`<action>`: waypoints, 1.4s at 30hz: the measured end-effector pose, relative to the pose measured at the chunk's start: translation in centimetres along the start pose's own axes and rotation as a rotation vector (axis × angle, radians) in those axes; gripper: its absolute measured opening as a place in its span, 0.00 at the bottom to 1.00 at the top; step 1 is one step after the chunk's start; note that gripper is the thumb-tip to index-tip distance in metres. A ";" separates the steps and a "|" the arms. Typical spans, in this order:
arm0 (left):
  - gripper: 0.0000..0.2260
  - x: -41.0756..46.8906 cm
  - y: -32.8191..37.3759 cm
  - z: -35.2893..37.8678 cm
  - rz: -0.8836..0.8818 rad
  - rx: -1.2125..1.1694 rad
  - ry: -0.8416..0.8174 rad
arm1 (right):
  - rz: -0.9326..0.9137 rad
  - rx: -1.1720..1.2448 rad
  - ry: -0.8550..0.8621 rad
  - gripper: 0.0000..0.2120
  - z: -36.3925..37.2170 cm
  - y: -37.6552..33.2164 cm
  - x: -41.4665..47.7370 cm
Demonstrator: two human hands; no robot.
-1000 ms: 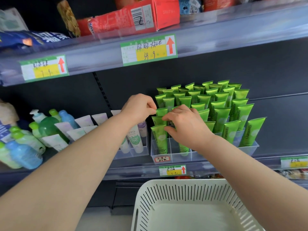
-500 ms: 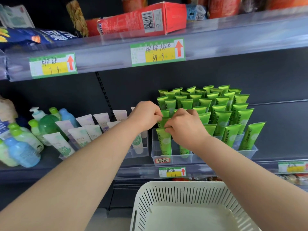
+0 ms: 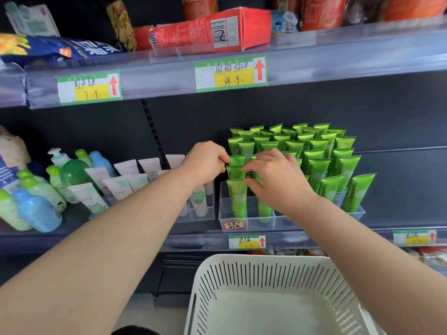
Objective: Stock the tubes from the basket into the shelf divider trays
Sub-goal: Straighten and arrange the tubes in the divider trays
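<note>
On the middle shelf, seen from the head camera, many green tubes stand upright in a clear tray. Each one says "Chamomile" up its side. The left hand pinches the top of a tube near the front left. The right hand curls around a tube top just beside it. A red-edged sticker with handwriting sits on the tray front. A price tag below has a red arrow. The white basket sits lower down, near the person.

light: bright, even | glare: upper shelf strip | edges: wide-angle warp, soft
</note>
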State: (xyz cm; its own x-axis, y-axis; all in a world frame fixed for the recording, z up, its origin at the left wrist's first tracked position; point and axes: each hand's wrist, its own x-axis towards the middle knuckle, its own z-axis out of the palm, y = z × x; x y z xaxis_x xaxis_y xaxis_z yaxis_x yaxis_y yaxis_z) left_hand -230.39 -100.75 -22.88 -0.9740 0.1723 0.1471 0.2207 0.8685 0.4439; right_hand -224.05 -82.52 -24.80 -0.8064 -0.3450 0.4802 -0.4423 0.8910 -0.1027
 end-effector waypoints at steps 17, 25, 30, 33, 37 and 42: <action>0.16 -6.0 1.4 0.8 -0.009 0.057 0.027 | 0.128 -0.077 -0.226 0.21 0.9 4.3 -9.6; 0.17 -7.9 -0.1 3.2 -0.144 0.162 -0.019 | 0.201 -0.141 -0.327 0.26 1.6 5.0 -11.9; 0.20 -8.9 -0.2 5.0 -0.209 0.290 -0.254 | 0.237 -0.159 -0.352 0.28 2.1 5.3 -12.3; 0.19 -8.9 0.3 5.8 -0.222 0.284 -0.304 | 0.225 -0.162 -0.362 0.25 2.3 5.7 -12.4; 0.15 -8.9 0.9 6.6 -0.251 0.264 -0.279 | 0.217 -0.144 -0.374 0.25 2.5 6.0 -12.4; 0.20 -9.1 1.2 7.1 -0.296 0.214 -0.233 | 0.207 -0.170 -0.374 0.27 2.9 5.9 -12.9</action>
State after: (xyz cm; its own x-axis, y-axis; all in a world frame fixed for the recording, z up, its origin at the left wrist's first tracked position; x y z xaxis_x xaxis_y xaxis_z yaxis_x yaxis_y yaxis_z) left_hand -221.61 -97.97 -29.93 -0.9846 -0.0196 -0.1738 -0.0616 0.9689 0.2398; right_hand -217.40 -73.68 -34.10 -0.9711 -0.2093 0.1145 -0.2111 0.9775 -0.0036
